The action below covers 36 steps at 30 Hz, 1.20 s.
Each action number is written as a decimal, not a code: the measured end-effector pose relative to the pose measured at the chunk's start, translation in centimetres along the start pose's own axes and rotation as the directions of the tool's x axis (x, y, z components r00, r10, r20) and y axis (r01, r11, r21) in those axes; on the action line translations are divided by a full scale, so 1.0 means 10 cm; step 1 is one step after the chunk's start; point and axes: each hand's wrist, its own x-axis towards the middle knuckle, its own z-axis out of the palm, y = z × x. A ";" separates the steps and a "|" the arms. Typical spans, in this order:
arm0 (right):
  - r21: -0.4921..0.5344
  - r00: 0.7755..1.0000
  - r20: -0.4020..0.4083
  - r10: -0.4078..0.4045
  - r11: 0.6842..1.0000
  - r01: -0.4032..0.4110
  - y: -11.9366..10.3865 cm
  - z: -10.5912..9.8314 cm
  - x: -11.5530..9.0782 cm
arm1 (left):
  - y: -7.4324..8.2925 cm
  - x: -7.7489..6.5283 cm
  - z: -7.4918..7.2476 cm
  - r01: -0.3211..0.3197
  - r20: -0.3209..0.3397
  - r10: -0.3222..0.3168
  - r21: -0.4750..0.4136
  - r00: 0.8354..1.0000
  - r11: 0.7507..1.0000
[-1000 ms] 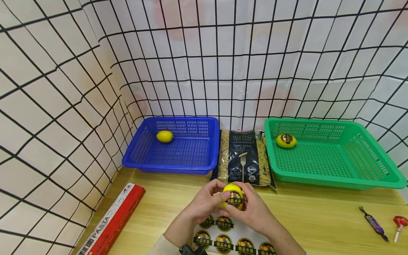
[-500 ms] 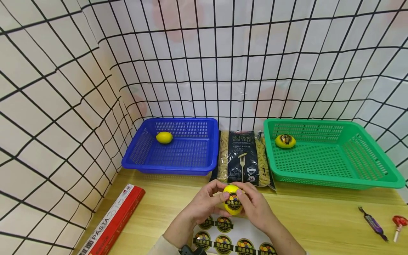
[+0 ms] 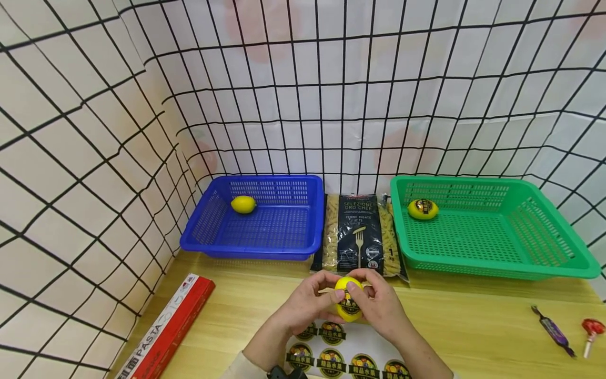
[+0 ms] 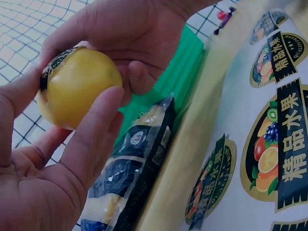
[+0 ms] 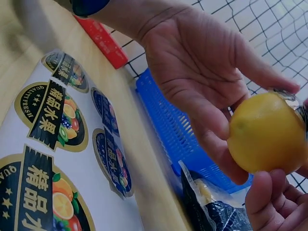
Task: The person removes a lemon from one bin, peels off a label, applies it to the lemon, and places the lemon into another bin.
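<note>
A yellow lemon (image 3: 349, 315) is held between both hands, above the front of the table. Its black and gold round sticker (image 3: 349, 303) faces up, partly covered by the thumbs. From the left side my left hand (image 3: 309, 301) grips it, thumb at the sticker's edge. My right hand (image 3: 382, 307) grips the other side, its thumb pressing on the sticker's upper part. In the left wrist view, the sticker wraps over one side of the lemon (image 4: 89, 86). Beneath the hands lies a white sheet of matching stickers (image 3: 371, 339), partly hidden by the forearms.
A blue basket (image 3: 265, 252) at back left contains a plain lemon (image 3: 243, 205). The green basket (image 3: 473, 268) at back right contains a stickered lemon (image 3: 418, 211). Between them lies a penne bag (image 3: 360, 231). A red pasta box (image 3: 175, 326), wrapped candy (image 3: 553, 331) and lollipop (image 3: 593, 327) lie at the sides.
The right thumb has moved up from the lemon's lower side onto the sticker. Both hands and the lemon have shifted slightly right in the last half second.
</note>
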 end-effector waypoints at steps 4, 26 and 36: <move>-0.017 0.999 0.014 -0.039 0.999 0.040 0.01 0.00 -0.01 | 0.02 -0.02 0.01 -0.005 0.028 0.004 0.025 1.000 1.000; -0.070 0.993 -0.105 -0.053 0.996 0.046 0.01 0.00 0.01 | -0.01 -0.01 -0.01 -0.034 0.036 0.034 -0.004 0.999 0.999; 0.064 0.992 -0.122 0.009 0.998 -0.001 0.04 -0.09 0.01 | 0.00 0.01 -0.11 -0.054 -0.015 0.053 -0.123 0.998 0.991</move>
